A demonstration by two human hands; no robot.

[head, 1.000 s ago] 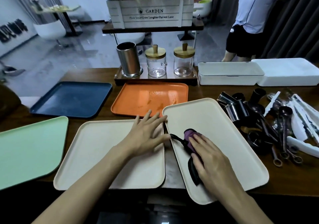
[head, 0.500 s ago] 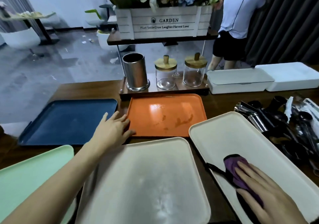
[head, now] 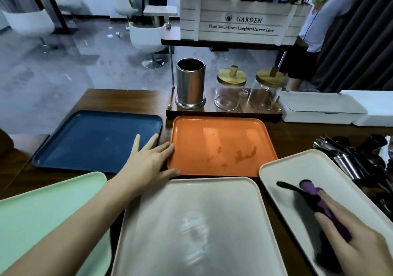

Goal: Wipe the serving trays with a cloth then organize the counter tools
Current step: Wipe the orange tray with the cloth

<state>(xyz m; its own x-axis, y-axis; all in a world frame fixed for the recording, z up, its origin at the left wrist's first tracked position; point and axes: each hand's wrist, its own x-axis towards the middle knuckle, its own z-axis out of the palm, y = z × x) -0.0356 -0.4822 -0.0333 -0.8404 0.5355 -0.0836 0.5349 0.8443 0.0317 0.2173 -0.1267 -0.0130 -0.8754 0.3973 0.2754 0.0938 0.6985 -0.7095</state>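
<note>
Wooden surface (head: 297, 135) crowded with trays: blue tray (head: 85, 143), stained orange tray (head: 212, 139), green tray (head: 42, 207), middle cream tray (head: 191, 212). Left grip (head: 148, 163) flat, fingers spread, fingertips bridging blue and orange rims. Right grip (head: 357, 246), fingers straight, pressing purple cloth (head: 312, 192) onto right cream tray (head: 297, 169), kinda blurry. Metal tools (head: 348, 160) heaped far right.

Purple cloth (head: 308, 188) on cream tray (head: 297, 167), orange tray (head: 204, 139) stained
</note>
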